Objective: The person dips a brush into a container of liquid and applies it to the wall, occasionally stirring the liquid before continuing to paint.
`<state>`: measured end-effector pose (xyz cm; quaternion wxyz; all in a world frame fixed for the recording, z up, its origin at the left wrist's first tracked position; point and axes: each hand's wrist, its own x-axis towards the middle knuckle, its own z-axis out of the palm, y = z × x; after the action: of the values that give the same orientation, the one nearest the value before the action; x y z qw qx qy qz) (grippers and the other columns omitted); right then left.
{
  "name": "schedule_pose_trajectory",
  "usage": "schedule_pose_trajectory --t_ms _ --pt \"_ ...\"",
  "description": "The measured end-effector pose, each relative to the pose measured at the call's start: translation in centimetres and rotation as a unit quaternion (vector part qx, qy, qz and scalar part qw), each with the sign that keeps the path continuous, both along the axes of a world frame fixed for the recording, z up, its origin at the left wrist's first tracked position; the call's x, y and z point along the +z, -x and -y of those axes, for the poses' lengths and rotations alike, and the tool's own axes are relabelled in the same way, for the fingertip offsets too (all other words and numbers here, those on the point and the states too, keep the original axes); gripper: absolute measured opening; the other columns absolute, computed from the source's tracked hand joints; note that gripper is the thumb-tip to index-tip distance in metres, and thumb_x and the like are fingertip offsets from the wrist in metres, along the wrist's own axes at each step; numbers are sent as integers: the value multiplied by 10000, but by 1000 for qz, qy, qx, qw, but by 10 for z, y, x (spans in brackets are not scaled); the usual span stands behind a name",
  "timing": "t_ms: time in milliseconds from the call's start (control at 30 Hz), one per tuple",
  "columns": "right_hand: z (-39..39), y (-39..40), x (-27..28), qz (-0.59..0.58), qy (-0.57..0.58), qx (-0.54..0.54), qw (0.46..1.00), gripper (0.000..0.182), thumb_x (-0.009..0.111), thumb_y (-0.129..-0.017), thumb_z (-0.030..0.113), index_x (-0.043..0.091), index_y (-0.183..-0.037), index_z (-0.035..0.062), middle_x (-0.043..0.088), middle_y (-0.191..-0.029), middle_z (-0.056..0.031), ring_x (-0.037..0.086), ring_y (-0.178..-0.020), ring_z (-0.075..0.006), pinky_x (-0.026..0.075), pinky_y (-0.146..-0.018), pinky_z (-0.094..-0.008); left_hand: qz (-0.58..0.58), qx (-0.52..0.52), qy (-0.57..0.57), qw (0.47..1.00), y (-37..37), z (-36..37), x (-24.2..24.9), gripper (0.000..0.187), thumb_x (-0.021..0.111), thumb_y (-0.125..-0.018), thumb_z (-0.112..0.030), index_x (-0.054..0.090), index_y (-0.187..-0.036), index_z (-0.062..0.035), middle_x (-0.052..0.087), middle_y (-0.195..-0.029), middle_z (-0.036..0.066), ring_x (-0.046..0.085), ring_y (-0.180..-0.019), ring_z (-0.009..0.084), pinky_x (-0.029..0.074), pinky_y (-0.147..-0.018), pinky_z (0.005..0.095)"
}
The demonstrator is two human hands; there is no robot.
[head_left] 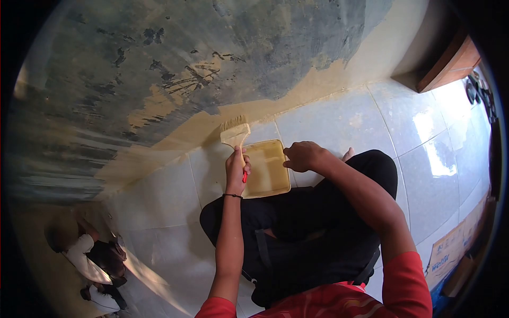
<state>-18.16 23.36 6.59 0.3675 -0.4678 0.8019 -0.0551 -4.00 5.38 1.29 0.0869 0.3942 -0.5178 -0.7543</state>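
My left hand [236,170] is wrapped round the handle of a wide paintbrush [235,134], whose red handle tip shows below my fingers. The bristles point up toward the wall and look coated with cream-yellow paint. Just right of the brush, a shallow square paint tray [289,183] with yellowish paint inside rests in front of my crossed legs. My right hand [305,156] has its fingers curled at the tray's right rim, gripping it. Ahead stands the wall [249,58], dark and patchy above, with cream-yellow paint along its lower part and in some patches.
Pale floor tiles [339,122] surround me. A brown wooden piece [450,63] stands by the wall at upper right. A cardboard box [450,249] lies at lower right. Another person [87,254] is low by the wall at lower left.
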Motion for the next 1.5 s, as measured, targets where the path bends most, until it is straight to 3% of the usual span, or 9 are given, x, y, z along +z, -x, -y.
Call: schedule_pose_trajectory --t_ms 300,400,533,600,733,833,933,1200,1500 --pt "3 1 2 9 32 21 999 443 496 -898 384 564 -1154 29 651 -989 -195 607 -971 -355 463 -866 -437 -174 23 141 974 -5 -7 22 467 359 -982 -431 468 -1096 8 542 -695 57 490 -474 119 425 -449 247" --pt "13 -7 3 105 129 18 986 482 475 -917 426 551 -1167 22 652 -977 -187 617 -959 -332 467 -861 -416 -197 5 131 972 -3 -12 22 484 356 -982 -432 465 -1143 11 615 -1064 161 592 -990 203 478 -847 324" --pt "22 -27 9 369 253 -115 887 492 472 -944 418 473 -1251 33 636 -888 -120 618 -869 -212 488 -801 -329 -209 -49 -54 975 1 -32 22 513 341 -989 -418 426 -1253 13 473 -1319 157 472 -1192 228 390 -1002 359" --pt "24 -37 8 489 274 -243 792 477 512 -939 396 446 -1208 8 601 -868 -65 579 -780 -124 482 -704 -248 -193 -78 -7 978 8 -40 8 510 317 -995 -421 427 -1270 -7 500 -1279 134 502 -1133 207 410 -965 341" --pt "18 -28 8 502 259 -233 792 411 518 -941 361 487 -1160 15 597 -894 -58 576 -737 -133 473 -672 -254 -156 -124 42 979 1 -38 -15 499 304 -1000 -425 489 -1217 -16 549 -1178 108 547 -966 150 460 -829 297" --pt "15 -11 18 477 230 -218 820 355 538 -928 290 513 -1134 2 625 -868 -115 612 -736 -176 482 -670 -299 -94 -162 222 957 -6 -16 22 513 331 -990 -447 578 -1102 -11 615 -1011 81 559 -814 115 469 -706 262" --pt "6 0 12 98 318 -75 940 324 544 -887 199 523 -1140 -2 635 -880 -216 636 -799 -343 489 -739 -414 58 -108 330 936 -32 29 40 468 409 -962 -432 641 -980 -26 650 -813 65 592 -698 144 473 -636 283" --pt "8 -11 12 131 -4 -31 991 431 488 -865 305 541 -1170 5 618 -1012 -270 585 -994 -402 455 -866 -442 281 -236 338 866 -73 54 10 312 502 -884 -307 635 -976 -40 667 -789 141 663 -700 226 490 -668 328" --pt "14 -27 -15 89 -12 -16 996 341 507 -854 243 549 -1119 33 626 -999 -248 594 -992 -377 464 -849 -435 193 -246 380 870 -62 50 -2 238 496 -872 -183 612 -983 -7 668 -815 140 664 -640 220 499 -647 319"
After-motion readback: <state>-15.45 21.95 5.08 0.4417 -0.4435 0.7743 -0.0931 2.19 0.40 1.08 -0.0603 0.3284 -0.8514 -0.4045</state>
